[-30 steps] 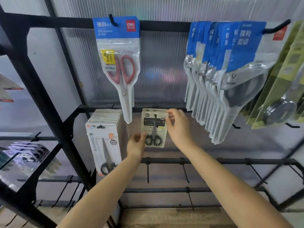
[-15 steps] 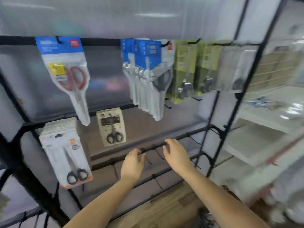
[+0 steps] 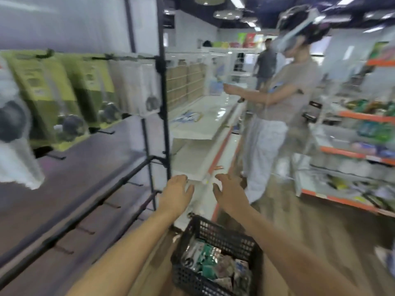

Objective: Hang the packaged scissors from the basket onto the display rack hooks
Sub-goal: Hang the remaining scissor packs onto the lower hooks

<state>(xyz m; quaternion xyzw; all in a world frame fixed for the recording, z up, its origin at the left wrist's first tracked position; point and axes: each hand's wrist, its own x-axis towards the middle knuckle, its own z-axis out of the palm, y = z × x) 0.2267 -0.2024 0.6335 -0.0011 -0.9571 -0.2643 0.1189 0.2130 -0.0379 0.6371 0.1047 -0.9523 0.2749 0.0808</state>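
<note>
Above the black basket (image 3: 215, 261) both the left hand (image 3: 176, 194) and the right hand (image 3: 229, 194) are held empty, fingers loosely spread — packaged scissors (image 3: 196, 253) are left inside it, while several rack hooks (image 3: 133, 184) left of it remain unfilled.

Two bare forearms, no sleeves visible. Left hand (image 3: 176, 192) and right hand (image 3: 229, 192): no rings, watch or gloves seen.
</note>
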